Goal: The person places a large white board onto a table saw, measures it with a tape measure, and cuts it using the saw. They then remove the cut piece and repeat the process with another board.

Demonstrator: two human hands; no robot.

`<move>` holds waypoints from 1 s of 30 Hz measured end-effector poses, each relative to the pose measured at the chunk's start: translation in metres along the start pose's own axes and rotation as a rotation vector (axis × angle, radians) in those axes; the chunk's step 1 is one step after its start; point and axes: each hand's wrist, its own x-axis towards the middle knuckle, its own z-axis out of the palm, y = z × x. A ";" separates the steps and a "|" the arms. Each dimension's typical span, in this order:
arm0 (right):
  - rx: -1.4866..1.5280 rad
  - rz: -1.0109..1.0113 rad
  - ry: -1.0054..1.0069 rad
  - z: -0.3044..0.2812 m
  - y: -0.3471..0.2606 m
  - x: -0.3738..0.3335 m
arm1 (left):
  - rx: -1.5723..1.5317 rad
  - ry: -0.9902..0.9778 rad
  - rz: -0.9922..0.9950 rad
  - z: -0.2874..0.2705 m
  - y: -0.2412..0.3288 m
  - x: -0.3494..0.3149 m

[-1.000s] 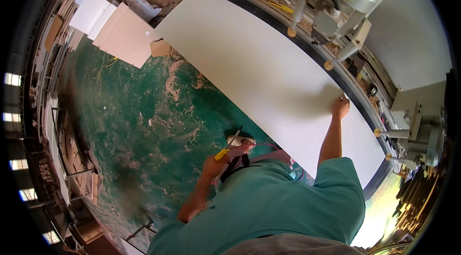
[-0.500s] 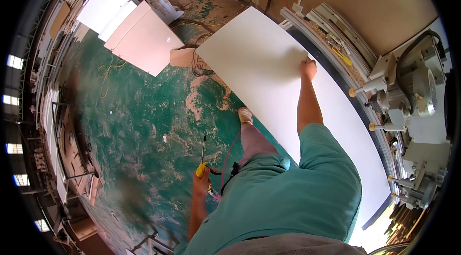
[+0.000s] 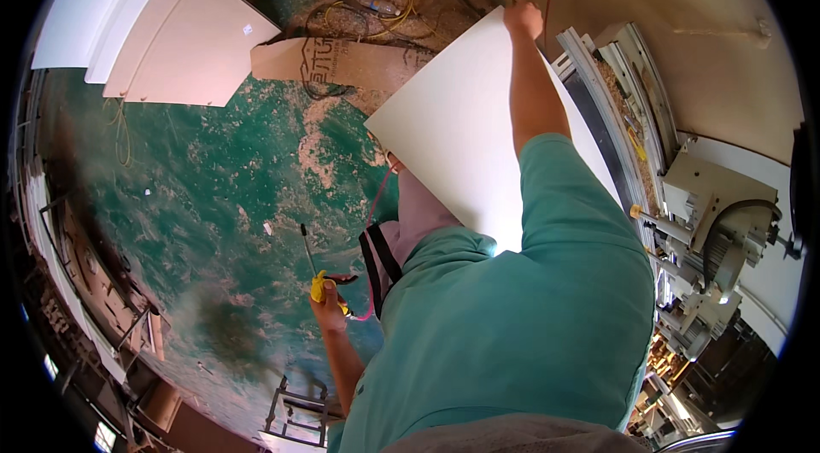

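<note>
In my left hand (image 3: 328, 309) is a yellow air blow gun (image 3: 319, 286) with a long thin nozzle, gripped low at my left side. A pink hose (image 3: 377, 205) runs from it. My right arm reaches far forward, and my right hand (image 3: 524, 21) is closed at the far corner of a large white panel (image 3: 461, 103). A small thin tip shows above its fingers; what it belongs to is too small to name. The panel lies flat in front of me and to my right, alongside a machine's dark rail (image 3: 594, 116).
Motor units (image 3: 722, 257) of the machine stand at the right. Pale panels (image 3: 184, 43) lean together at the far left. A printed cardboard strip (image 3: 342, 63), cables (image 3: 350, 5) and sawdust lie on the green floor (image 3: 213, 171). A metal frame (image 3: 295, 410) stands behind at the lower left.
My right hand has moved forward along the panel to its far corner. My body and view have shifted forward. The left hand still grips the blow gun.
</note>
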 end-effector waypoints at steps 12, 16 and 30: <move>0.099 -1.102 -0.769 0.077 -0.126 -0.443 | 0.094 -0.047 -0.017 -0.054 0.040 0.045; 0.236 -0.960 -0.464 0.076 -0.117 -0.442 | 0.067 -0.226 0.067 -0.085 0.048 0.045; -0.549 -1.489 -0.284 0.023 -0.131 -0.297 | 0.013 -0.055 -0.006 -0.120 -0.043 -0.044</move>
